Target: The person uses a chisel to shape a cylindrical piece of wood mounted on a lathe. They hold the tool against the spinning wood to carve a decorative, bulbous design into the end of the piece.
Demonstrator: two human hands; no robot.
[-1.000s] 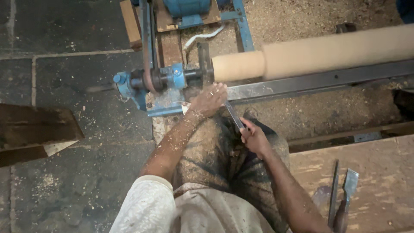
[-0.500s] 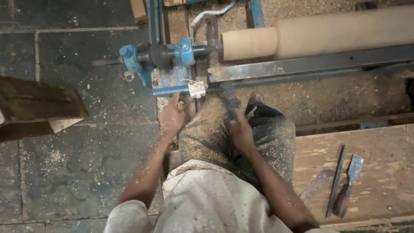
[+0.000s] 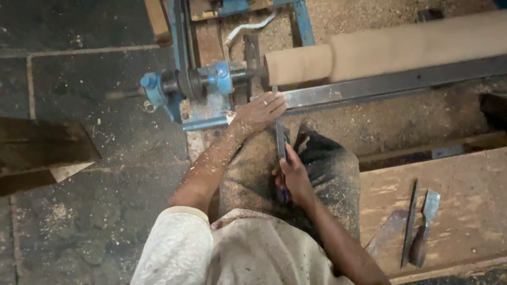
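Note:
A long pale wooden cylinder (image 3: pixel 391 50) is mounted in a blue lathe (image 3: pixel 206 82) and lies across the top of the view. My right hand (image 3: pixel 293 179) grips the handle of a long turning chisel (image 3: pixel 280 140) over my knee. The chisel's blade reaches up to the steel tool rest (image 3: pixel 391 83) near the cylinder's narrower left end. My left hand (image 3: pixel 259 112) lies on the blade at the rest, fingers spread over it and dusted with sawdust.
Two more chisels (image 3: pixel 420 227) lie on a wooden board (image 3: pixel 465 211) at the right. A dark wooden plank (image 3: pixel 42 153) sits at the left on the stone floor. Sawdust covers the ground under the lathe.
Both hands had dropped back to my knees; now the left hand is up on the tool rest again and the chisel points at the cylinder's left end.

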